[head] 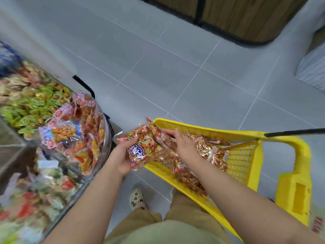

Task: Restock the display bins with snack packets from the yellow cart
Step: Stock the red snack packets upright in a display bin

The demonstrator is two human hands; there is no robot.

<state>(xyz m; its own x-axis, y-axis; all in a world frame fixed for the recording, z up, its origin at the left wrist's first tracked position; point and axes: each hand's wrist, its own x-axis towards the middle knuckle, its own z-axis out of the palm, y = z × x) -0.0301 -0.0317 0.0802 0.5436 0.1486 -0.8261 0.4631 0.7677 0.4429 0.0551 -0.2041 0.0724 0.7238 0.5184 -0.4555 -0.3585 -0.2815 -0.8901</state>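
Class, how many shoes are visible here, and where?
1. A pale patterned shoe on the floor, between the display bins and the yellow cart; another may be hidden under the trousers.

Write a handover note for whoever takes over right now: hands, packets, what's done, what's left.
Left hand: grips a bundle of snack packets over the cart's left edge.
Right hand: laid on the loose packets inside the yellow cart, fingers fairly straight; unclear whether it pinches one.
Display bins: to the left; the nearest round bin is heaped with red packets.
Done: one bundle gathered.
Left: carry the bundle to a bin, drop it in, then likely repeat, since many packets remain in the cart.
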